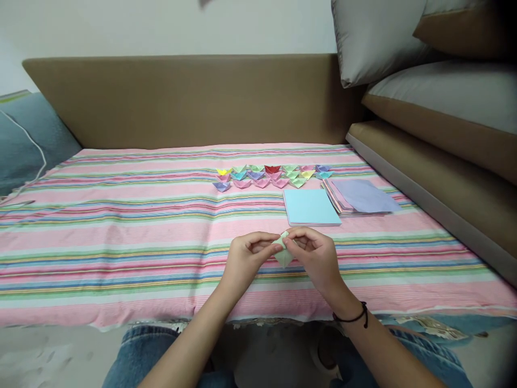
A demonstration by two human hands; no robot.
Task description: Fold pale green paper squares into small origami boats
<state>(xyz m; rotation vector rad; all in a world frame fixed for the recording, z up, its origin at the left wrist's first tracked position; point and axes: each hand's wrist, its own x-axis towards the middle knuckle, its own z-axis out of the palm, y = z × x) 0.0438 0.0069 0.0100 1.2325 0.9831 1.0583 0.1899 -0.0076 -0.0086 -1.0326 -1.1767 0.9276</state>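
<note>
A small piece of folded pale green paper [285,258] is held up between both hands, its lower end pointing down. My left hand [251,256] pinches it from the left between thumb and fingers. From the right, my right hand [317,256] pinches the same paper near its top, the thumb lying across it. Fingers cover part of the folds. Just beyond the hands lies a stack of light blue square paper [312,207]. Farther back, several folded paper boats [261,182] in many colours stand in rows on the cloth.
A fanned stack of purple and pink paper sheets [365,195] lies right of the blue stack. Striped cloth [141,258] covers the surface. Behind stands a brown backrest [194,102]; grey and brown cushions [440,102] are piled at right. A white cable [34,143] runs at far left.
</note>
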